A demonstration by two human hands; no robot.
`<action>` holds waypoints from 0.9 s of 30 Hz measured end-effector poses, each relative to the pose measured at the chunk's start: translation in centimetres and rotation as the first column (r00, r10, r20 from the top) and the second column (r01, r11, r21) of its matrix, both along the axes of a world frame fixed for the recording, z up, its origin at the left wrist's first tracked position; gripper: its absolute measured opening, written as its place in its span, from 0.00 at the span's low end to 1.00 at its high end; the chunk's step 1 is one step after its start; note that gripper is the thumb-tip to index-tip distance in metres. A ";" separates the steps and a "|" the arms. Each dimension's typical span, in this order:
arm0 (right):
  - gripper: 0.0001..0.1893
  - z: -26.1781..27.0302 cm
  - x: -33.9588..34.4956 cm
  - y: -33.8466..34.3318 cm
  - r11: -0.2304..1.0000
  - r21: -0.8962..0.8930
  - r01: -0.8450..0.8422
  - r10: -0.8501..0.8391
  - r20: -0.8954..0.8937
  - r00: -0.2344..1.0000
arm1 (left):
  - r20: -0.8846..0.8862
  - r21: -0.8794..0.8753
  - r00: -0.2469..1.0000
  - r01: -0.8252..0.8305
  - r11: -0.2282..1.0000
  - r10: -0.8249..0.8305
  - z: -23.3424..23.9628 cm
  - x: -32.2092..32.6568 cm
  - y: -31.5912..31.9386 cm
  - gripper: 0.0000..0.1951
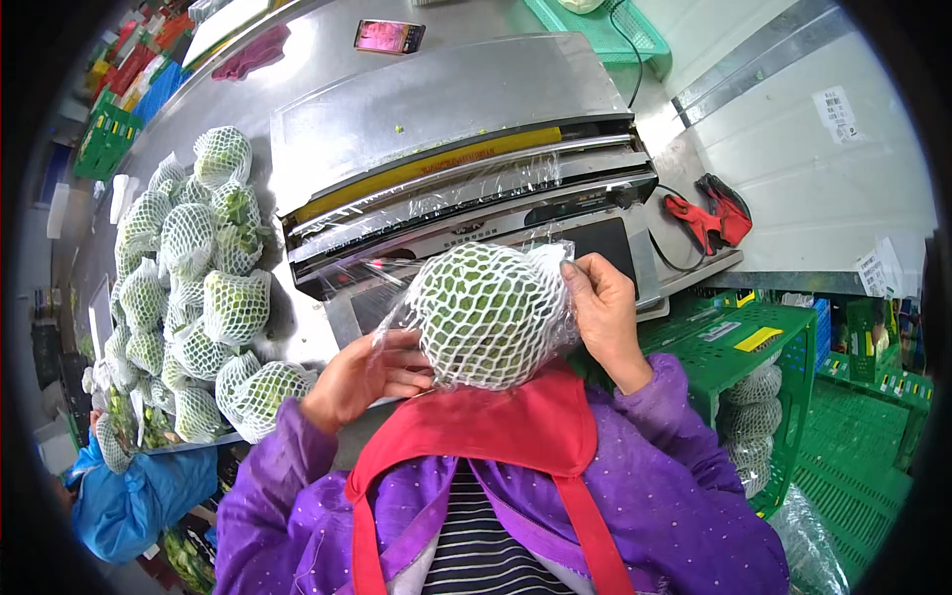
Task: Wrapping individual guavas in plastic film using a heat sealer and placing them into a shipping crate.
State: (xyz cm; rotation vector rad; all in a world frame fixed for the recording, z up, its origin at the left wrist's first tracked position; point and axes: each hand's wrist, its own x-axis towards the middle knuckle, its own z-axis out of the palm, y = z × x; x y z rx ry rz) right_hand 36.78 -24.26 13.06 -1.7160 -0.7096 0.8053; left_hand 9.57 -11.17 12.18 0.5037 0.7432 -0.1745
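Note:
Right in front of my chest is a round green vegetable in a white foam net (487, 320), with clear plastic film (394, 294) around it. At its right end, my right hand (606, 305) pinches the gathered net and film between thumb and fingers. My left hand (379, 368) is at its lower left side, fingers stretched out against the vegetable and partly behind the film. Whether those fingers grip it is unclear. Just beyond is a film wrapping machine (476, 230), with a strip of film hanging along its front bars.
Several netted vegetables (190, 238) are piled on the steel table (312, 89) to the left. A phone (390, 37) lies at the back. Red-and-black gloves (710, 216) and a cable are to the right. Green crates (744, 335) stand lower right. A blue-sleeved person (141, 498) is at lower left.

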 end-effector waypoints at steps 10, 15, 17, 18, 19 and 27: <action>0.14 -3.3 1.7 1.7 0.991 0.059 0.122 -0.136 0.374 0.917 | 0.095 0.952 0.818 -0.242 0.189 0.567 -5.5 1.1 -1.8 0.17; 0.09 -6.5 2.1 3.9 0.995 -0.080 -0.065 0.103 0.780 0.617 | -0.176 0.907 0.891 0.312 -0.282 0.419 -6.3 2.6 -0.2 0.14; 0.08 -6.8 1.1 5.0 0.987 -0.132 -0.097 0.164 0.811 0.562 | -0.252 0.818 0.878 0.418 -0.394 0.407 -5.8 4.0 0.0 0.14; 0.07 -6.7 0.4 5.6 0.975 -0.101 -0.198 0.200 0.792 0.577 | -0.301 0.799 0.861 0.462 -0.385 0.409 -6.1 4.5 0.2 0.13; 0.06 -6.6 -0.2 6.2 0.953 -0.066 -0.296 0.236 0.774 0.588 | -0.263 0.830 0.896 0.400 -0.390 0.358 -6.6 4.9 0.3 0.11; 0.09 -3.2 -5.4 6.4 0.843 0.383 -0.378 0.528 -0.454 0.718 | 0.232 0.795 0.903 -0.390 0.465 0.362 -7.7 4.8 -1.4 0.16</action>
